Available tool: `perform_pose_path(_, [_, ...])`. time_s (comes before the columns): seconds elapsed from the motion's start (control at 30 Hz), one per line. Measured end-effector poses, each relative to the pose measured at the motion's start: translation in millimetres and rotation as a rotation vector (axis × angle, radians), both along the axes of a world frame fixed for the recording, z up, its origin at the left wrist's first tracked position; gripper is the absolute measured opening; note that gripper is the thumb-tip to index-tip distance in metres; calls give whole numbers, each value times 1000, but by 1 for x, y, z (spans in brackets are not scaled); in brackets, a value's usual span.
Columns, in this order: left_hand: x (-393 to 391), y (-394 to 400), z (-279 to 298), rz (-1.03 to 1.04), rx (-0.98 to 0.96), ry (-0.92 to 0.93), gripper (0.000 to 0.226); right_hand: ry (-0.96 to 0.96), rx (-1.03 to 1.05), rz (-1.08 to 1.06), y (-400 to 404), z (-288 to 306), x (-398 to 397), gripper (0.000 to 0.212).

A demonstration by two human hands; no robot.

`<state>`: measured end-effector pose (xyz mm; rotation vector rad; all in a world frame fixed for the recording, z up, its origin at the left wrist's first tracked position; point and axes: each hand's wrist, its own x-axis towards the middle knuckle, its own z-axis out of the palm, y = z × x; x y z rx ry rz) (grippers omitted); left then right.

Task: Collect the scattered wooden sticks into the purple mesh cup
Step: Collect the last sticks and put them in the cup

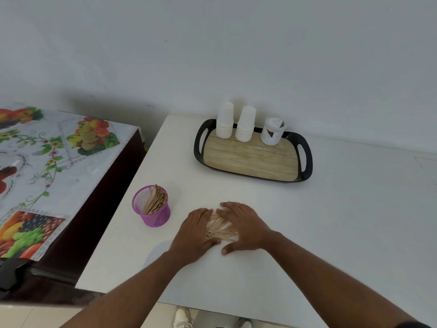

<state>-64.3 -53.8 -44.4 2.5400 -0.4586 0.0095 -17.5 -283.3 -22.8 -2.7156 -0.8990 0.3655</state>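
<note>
Our left hand (196,229) and right hand (241,229) lie flat, fingers straight, corralling pale wooden sticks (221,229) between them on the white bench (331,233); the purple mesh cup (151,207), part-filled, stands just left of them.

A pile of loose wooden sticks (221,229) lay on the table (331,221) between the two hands, the left hand (195,232) flat against its left side and the right hand (243,227) against its right side and over its far edge. Left of the left hand, near it but apart, stood the mesh cup (152,210) upright on the table, with a bundle of sticks (156,200) standing in it. Beyond the right hand, well apart, a tray (251,157) sat near the wall. Along the tray's far edge stood two stacks of cups (236,125) side by side, and a jar (272,131) to their right. Far left of both hands, a second table (47,166) stood beside the first.
</note>
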Motion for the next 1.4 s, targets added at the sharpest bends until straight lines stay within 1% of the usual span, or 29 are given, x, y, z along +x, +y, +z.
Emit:
perform_pose_path(0.07, [0, 0, -1, -4, -19, -34, 81, -44, -38, -26, 2, 2, 6, 117])
perform_pose_path(0.13, [-1, 0, -2, 5, -51, -41, 76, -57, -72, -14, 6, 6, 12, 106])
perform_pose_path(0.27, [-3, -1, -4, 92, -187, 20, 73, -58, -84, 24, 10, 10, 15, 70])
perform_pose_path(0.37, [-5, 0, -4, 133, -227, 15, 69, -83, -38, 9, 10, 11, 11, 52])
perform_pose_path(0.47, [-5, 0, -4, 148, -229, 8, 72, -110, 46, -30, 8, 10, 3, 41])
perform_pose_path(0.6, [-5, 2, -3, 147, -228, 13, 83, -165, 102, -73, 5, 6, -6, 33])
perform_pose_path(0.7, [-6, 6, -2, 89, -203, 14, 87, -221, 121, -85, 5, 2, -11, 28])
perform_pose_path(0.77, [-7, 5, -3, 43, -147, -12, 79, -249, 120, -91, 6, -1, -13, 27])
perform_pose_path(0.83, [-9, 2, -4, 38, -114, -53, 63, -289, 120, -89, 8, -3, -16, 24])
perform_pose_path(0.93, [-10, -3, -7, 45, -85, -120, 42, -382, 115, -52, 9, -5, -20, 18])
perform_pose_path(1.13, [-8, -6, -6, 56, -61, -190, 13, -545, 59, 1, 12, -10, -22, 9])
perform_pose_path(1.2, [-6, -10, -3, 75, -61, -220, 9, -581, 28, -1, 14, -12, -21, 10])
perform_pose_path(1.27, [-3, -13, 0, 88, -44, -251, 12, -598, -11, 0, 16, -15, -21, 15])
perform_pose_path(1.33, [1, -15, 3, 75, 19, -285, 14, -590, -63, 6, 18, -15, -20, 21])
perform_pose_path(1.4, [3, -16, 6, 53, 128, -302, 16, -576, -127, 23, 20, -14, -20, 17])
